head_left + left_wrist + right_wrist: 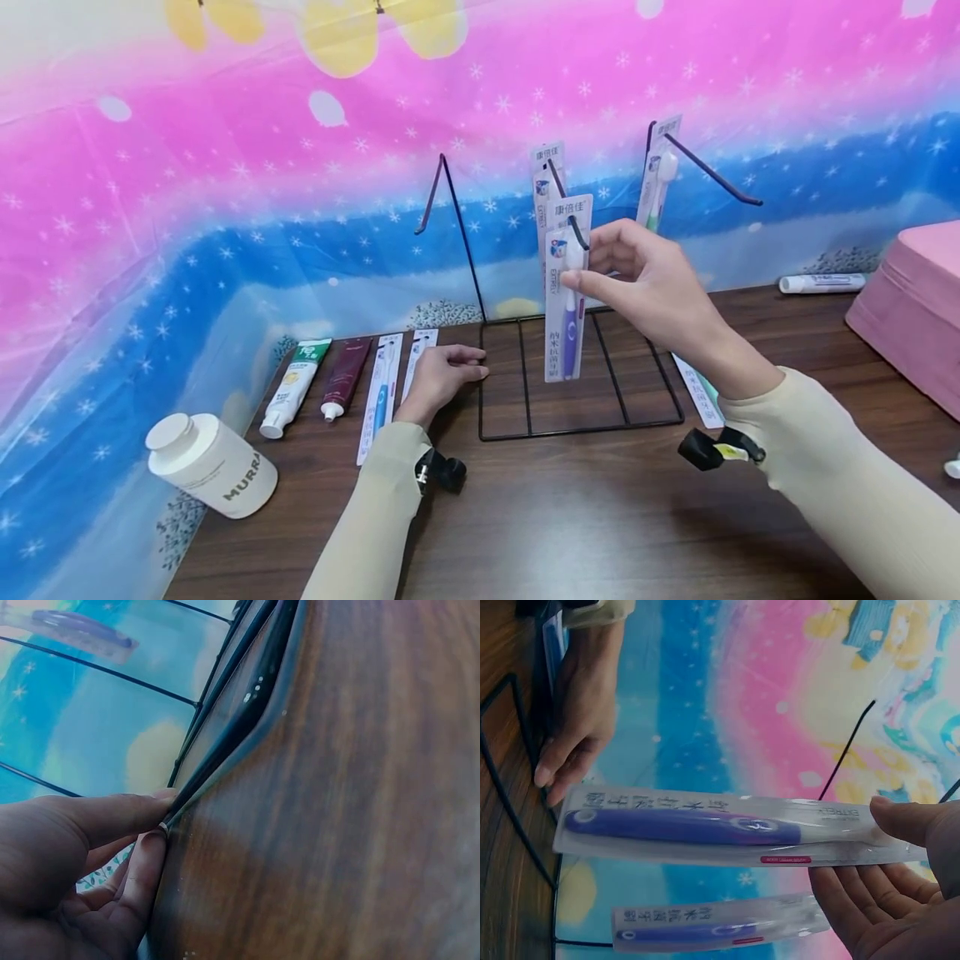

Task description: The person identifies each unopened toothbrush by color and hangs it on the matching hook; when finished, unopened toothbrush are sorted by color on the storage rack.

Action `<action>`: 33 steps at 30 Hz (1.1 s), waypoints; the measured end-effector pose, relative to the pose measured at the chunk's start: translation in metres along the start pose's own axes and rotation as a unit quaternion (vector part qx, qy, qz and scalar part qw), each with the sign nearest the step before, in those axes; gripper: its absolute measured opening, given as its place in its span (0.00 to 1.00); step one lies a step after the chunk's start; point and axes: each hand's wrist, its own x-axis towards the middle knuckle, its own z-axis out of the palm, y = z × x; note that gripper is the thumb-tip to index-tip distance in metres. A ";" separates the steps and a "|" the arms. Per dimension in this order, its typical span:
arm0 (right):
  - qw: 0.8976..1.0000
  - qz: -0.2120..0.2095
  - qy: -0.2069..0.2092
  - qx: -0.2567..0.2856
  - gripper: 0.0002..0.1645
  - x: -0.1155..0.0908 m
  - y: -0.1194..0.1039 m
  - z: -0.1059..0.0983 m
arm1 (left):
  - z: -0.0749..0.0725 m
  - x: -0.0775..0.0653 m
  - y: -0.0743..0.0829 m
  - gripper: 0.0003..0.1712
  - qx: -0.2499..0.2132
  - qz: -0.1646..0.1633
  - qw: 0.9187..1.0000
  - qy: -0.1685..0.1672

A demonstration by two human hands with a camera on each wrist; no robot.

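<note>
My right hand (660, 287) pinches a packaged purple toothbrush (569, 333) by its upper part, thumb on the front and fingers at the side and behind. The middle hook (556, 177) of a black wire rack (527, 383) shows in front of the pack's top, its bent tip over the card. A second packaged toothbrush (705, 930) with a purple handle hangs farther back on that hook. With thumb and fingertips, my left hand (438, 379) grips the left bar of the rack's base, and the left wrist view shows the bar (225, 746) between them.
Another packaged toothbrush (660, 179) hangs at the right hook. On the left lie a green-and-white tube (297, 383), a maroon tube (347, 375) and toothbrush packs (381, 396), near a white bottle (217, 467). A pink box (915, 317) and a white tube (821, 283) are at right.
</note>
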 end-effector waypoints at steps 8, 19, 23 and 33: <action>1.000 -0.006 0.024 -0.019 0.25 0.024 0.011 0.003 | -0.001 0.001 0.001 0.13 0.000 0.002 1.000 -0.001; 0.998 0.020 0.044 -0.044 0.32 0.054 0.026 0.007 | -0.003 -0.002 0.001 0.13 -0.007 0.002 1.000 -0.003; 0.997 0.044 0.047 -0.054 0.34 0.063 0.028 0.006 | -0.003 -0.002 0.002 0.13 -0.005 -0.001 1.000 0.000; 0.995 0.072 0.043 -0.061 0.35 0.069 0.033 0.007 | -0.002 -0.001 0.000 0.12 0.000 -0.004 1.000 0.002</action>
